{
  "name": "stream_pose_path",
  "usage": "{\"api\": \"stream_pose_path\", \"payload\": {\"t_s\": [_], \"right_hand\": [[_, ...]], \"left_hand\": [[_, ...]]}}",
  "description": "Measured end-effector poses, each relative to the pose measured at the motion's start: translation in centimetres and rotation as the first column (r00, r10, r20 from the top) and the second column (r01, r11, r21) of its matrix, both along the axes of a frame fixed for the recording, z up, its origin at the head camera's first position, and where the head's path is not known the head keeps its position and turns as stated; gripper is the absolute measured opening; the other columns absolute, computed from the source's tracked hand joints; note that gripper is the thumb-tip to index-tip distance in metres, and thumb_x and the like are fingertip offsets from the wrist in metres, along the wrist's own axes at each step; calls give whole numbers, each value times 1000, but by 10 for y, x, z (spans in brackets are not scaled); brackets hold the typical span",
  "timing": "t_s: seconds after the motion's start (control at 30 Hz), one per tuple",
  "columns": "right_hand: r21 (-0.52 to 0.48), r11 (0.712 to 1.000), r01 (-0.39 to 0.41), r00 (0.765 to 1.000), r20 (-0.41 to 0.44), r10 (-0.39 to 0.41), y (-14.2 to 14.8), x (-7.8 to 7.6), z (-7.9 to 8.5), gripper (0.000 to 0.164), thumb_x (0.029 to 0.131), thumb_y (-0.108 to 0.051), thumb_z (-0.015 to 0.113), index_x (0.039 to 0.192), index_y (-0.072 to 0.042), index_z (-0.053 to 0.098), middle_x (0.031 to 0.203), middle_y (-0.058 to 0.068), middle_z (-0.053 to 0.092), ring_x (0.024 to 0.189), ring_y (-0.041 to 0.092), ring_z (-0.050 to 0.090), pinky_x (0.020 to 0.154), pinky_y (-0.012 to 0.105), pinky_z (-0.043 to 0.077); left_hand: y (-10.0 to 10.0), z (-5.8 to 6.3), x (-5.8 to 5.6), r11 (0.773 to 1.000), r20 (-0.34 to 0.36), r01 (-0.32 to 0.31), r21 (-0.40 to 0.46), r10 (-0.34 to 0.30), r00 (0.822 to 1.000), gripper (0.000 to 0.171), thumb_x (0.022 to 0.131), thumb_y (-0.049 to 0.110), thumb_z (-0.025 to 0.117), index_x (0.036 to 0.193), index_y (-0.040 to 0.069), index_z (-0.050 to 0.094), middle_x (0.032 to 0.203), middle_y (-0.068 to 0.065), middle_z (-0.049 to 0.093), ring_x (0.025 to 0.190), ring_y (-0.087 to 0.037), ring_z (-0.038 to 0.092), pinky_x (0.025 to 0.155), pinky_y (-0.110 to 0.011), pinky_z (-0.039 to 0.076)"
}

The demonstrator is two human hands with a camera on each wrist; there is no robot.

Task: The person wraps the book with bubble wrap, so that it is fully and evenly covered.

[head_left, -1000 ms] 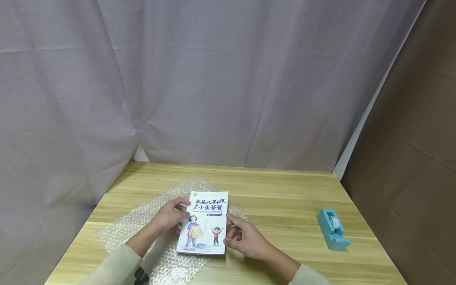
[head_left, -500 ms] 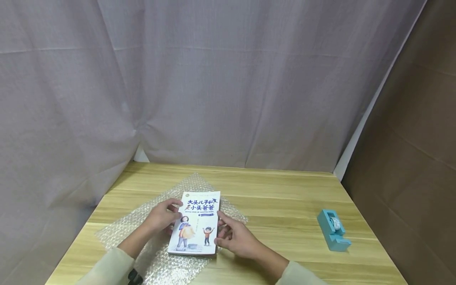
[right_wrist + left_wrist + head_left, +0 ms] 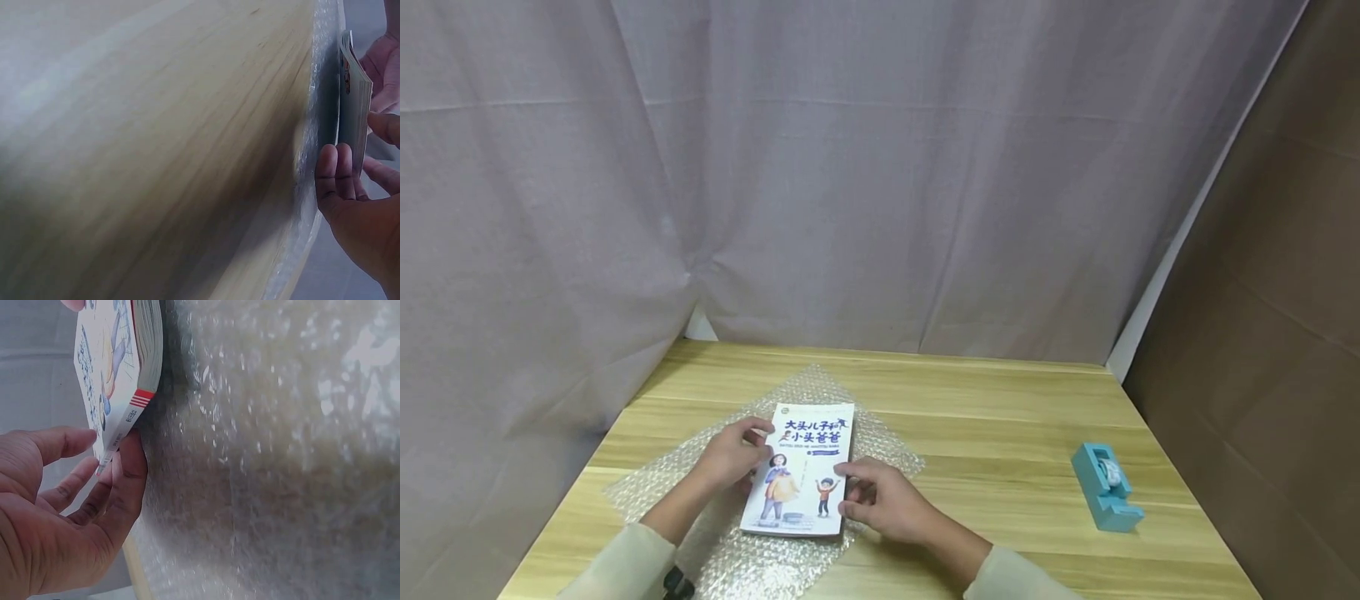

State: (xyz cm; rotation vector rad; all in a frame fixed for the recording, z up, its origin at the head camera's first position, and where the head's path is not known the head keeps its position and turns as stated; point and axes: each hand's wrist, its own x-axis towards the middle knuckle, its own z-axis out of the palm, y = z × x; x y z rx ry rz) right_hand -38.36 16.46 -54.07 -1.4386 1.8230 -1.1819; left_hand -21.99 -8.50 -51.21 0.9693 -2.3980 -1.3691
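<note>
Book in the pinch of left hand and right hand, underside hidden, seemingly off bubble wrap

Grey curtain behind wooden table

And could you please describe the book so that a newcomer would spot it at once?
On the wood-grained table lies clear bubble wrap. Over it, the left hand and right hand hold the book. Its white cover with blue lettering and drawn figures sets it apart from the plain wrap and the turquoise tape dispenser.
</note>
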Motion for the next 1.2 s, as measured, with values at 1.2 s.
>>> {"api": "stream_pose_path", "payload": {"t_s": [1.2], "right_hand": [[69,997,-25,979,-199,38,-27,10,-8,59,100,-15,81,155,-5,62,139,10,68,96,-1,62,85,17,58]], "left_hand": [[-19,-9,6,962,64,-55,-269,75,995,37,96,8,72,133,6,71,119,-16,77,90,-23,73,58,-31,62]]}}
